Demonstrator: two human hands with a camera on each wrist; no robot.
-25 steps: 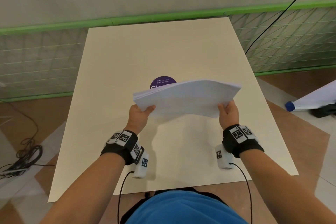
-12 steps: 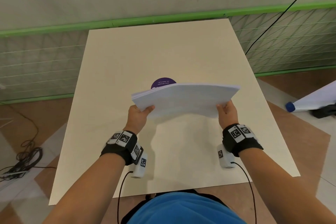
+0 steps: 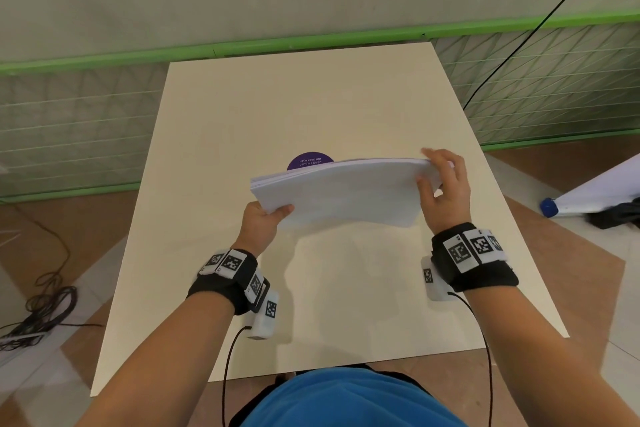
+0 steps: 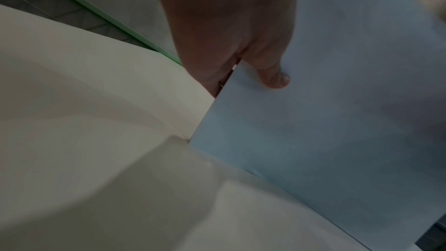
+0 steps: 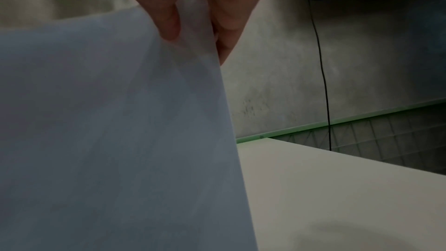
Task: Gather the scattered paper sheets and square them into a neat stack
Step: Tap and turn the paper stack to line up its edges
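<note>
Sheets sag between left hand and right hand, both pinching edges; loosened grip risks fanning.

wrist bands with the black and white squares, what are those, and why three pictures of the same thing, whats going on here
No machine here: a person works with bare hands, wearing a camera on the head and one on each wrist. The patterned squares are printed markers on the wrist bands.

The large picture comes from the head camera, looking down at a pale table. The two dim pictures come from the wrist cameras, looking along each hand.

Both hands hold one stack of white paper sheets up off the table. The left hand pinches its near left corner, thumb on top. The right hand grips the right edge. A round purple sticker on the table shows just behind the stack.
</note>
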